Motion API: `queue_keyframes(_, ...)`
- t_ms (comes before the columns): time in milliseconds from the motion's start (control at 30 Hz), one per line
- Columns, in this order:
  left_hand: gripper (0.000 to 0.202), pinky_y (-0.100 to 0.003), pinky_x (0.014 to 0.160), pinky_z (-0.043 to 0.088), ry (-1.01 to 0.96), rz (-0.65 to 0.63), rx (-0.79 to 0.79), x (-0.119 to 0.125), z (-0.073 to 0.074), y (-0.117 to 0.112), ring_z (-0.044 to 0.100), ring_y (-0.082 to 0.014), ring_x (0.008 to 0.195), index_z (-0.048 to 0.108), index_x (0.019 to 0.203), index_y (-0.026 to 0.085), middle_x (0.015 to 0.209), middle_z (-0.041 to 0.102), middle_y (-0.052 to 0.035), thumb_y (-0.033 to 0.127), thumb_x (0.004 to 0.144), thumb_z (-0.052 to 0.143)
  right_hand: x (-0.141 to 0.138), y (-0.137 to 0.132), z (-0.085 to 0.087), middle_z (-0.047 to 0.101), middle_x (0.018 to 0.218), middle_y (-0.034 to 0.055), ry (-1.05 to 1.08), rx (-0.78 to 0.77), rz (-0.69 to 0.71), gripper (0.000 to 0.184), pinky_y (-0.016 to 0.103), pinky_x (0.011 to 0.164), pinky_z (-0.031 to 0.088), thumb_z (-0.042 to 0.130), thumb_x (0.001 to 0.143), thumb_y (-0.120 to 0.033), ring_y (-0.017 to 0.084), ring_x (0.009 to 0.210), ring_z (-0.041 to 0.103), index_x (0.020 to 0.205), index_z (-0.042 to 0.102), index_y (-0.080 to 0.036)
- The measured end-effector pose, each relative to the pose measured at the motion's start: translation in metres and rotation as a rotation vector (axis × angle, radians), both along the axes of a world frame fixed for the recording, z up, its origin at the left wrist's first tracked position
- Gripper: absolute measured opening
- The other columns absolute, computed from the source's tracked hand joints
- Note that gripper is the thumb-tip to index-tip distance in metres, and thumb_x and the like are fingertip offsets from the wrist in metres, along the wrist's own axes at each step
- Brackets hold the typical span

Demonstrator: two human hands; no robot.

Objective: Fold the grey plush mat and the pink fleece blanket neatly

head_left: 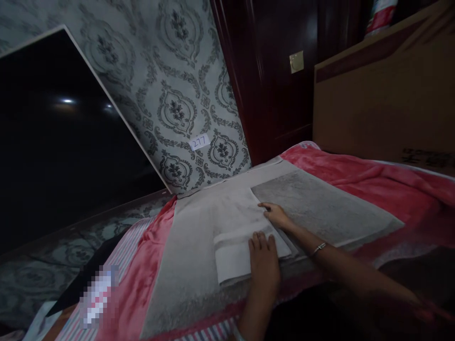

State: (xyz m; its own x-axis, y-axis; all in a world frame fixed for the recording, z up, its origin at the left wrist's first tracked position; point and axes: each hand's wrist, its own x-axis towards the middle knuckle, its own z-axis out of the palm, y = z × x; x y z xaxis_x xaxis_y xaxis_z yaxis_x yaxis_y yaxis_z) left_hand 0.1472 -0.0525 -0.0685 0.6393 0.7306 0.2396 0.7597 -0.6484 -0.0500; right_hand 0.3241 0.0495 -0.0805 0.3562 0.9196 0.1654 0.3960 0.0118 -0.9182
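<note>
A pale, whitish cloth lies partly folded, with its near part doubled over in a flat rectangle. My left hand rests on this folded part, palm down with its fingers stretched out. Farther back and to the right, my right hand has its thumb and forefinger drawn together at the cloth's right edge; the other fingers are curled under. Both sit over a large grey plush sheet, whose darker grey section spreads out to the right of my right hand.
A pink-red blanket lies under the grey sheet, with striped fabric at left. A large dark screen leans at left before patterned wallpaper. A numbered paper label is on the wall. A cardboard box stands back right.
</note>
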Motion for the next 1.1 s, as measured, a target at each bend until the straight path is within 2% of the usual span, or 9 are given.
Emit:
queue_keyframes(100, 0.058, -0.055, 0.116, 0.040, 0.011, 0.007, -0.011, 0.001, -0.004, -0.002, 0.043, -0.0339, 0.144, 0.051, 0.146, 0.017, 0.152, 0.049, -0.0199, 0.007, 0.090, 0.042, 0.001, 0.000, -0.004, 0.071, 0.126, 0.0068, -0.063, 0.008, 0.018, 0.056, 0.037, 0.108, 0.045, 0.056, 0.071, -0.010, 0.023, 0.119, 0.064, 0.124, 0.072, -0.018)
queue_keyframes(300, 0.062, -0.056, 0.118, 0.037, -0.033, 0.001, -0.080, 0.004, 0.021, 0.001, 0.042, -0.0331, 0.144, 0.051, 0.146, 0.016, 0.153, 0.049, -0.0175, 0.002, 0.088, 0.039, 0.002, 0.019, 0.015, 0.068, 0.132, 0.0068, -0.151, 0.028, 0.045, 0.057, 0.035, 0.111, 0.043, 0.054, 0.075, -0.008, 0.021, 0.125, 0.061, 0.129, 0.069, -0.017)
queue_keyframes(367, 0.061, -0.055, 0.118, 0.037, -0.049, -0.014, -0.079, 0.011, 0.023, 0.002, 0.041, -0.0323, 0.145, 0.049, 0.148, 0.017, 0.153, 0.048, -0.0169, 0.003, 0.089, 0.038, 0.007, 0.020, 0.018, 0.065, 0.136, 0.0060, -0.180, 0.033, 0.030, 0.059, 0.033, 0.113, 0.040, 0.052, 0.075, -0.006, 0.020, 0.129, 0.058, 0.131, 0.068, -0.018)
queue_keyframes(433, 0.058, -0.055, 0.117, 0.039, -0.023, -0.026, -0.086, 0.020, 0.017, 0.002, 0.042, -0.0327, 0.144, 0.050, 0.147, 0.017, 0.152, 0.049, -0.0177, 0.006, 0.091, 0.039, 0.013, 0.016, 0.015, 0.065, 0.136, 0.0067, -0.214, 0.019, 0.013, 0.062, 0.035, 0.115, 0.038, 0.051, 0.072, -0.003, 0.021, 0.130, 0.057, 0.130, 0.069, -0.017)
queue_keyframes(533, 0.052, -0.058, 0.115, 0.040, 0.025, -0.008, -0.053, 0.032, -0.001, 0.001, 0.044, -0.0346, 0.142, 0.054, 0.144, 0.017, 0.150, 0.050, -0.0202, 0.010, 0.093, 0.042, 0.020, 0.007, 0.005, 0.068, 0.131, 0.0091, -0.262, -0.010, 0.008, 0.063, 0.035, 0.114, 0.039, 0.052, 0.069, -0.002, 0.023, 0.126, 0.060, 0.128, 0.069, -0.015)
queue_keyframes(667, 0.052, -0.057, 0.116, 0.040, 0.014, -0.022, 0.013, 0.031, -0.016, -0.001, 0.044, -0.0337, 0.143, 0.052, 0.145, 0.018, 0.151, 0.050, -0.0198, 0.011, 0.094, 0.043, 0.026, 0.008, 0.001, 0.069, 0.129, 0.0071, -0.294, -0.018, 0.011, 0.065, 0.033, 0.109, 0.043, 0.054, 0.073, -0.007, 0.022, 0.122, 0.062, 0.136, 0.063, -0.019)
queue_keyframes(833, 0.056, -0.056, 0.117, 0.039, -0.016, -0.062, -0.018, 0.014, -0.009, -0.003, 0.044, -0.0314, 0.143, 0.052, 0.146, 0.018, 0.151, 0.050, -0.0196, 0.008, 0.091, 0.045, 0.028, 0.041, 0.017, 0.066, 0.134, 0.0082, -0.307, -0.013, 0.025, 0.063, 0.034, 0.107, 0.044, 0.058, 0.080, -0.017, 0.023, 0.122, 0.062, 0.142, 0.057, -0.019)
queue_keyframes(1000, 0.056, -0.059, 0.117, 0.037, -0.007, -0.057, -0.070, 0.009, 0.001, -0.003, 0.042, -0.0328, 0.144, 0.051, 0.146, 0.018, 0.151, 0.049, -0.0194, 0.011, 0.091, 0.046, 0.027, 0.067, 0.026, 0.068, 0.131, 0.0084, -0.331, -0.024, 0.014, 0.058, 0.031, 0.106, 0.044, 0.055, 0.077, -0.011, 0.023, 0.120, 0.062, 0.134, 0.066, -0.016)
queue_keyframes(1100, 0.056, -0.057, 0.117, 0.038, -0.012, -0.066, -0.064, 0.017, -0.005, -0.001, 0.043, -0.0309, 0.144, 0.050, 0.147, 0.020, 0.151, 0.050, -0.0175, 0.011, 0.092, 0.044, 0.031, 0.068, 0.023, 0.063, 0.138, 0.0079, -0.368, -0.017, -0.037, 0.062, 0.033, 0.110, 0.041, 0.048, 0.080, -0.008, 0.023, 0.127, 0.057, 0.140, 0.062, -0.020)
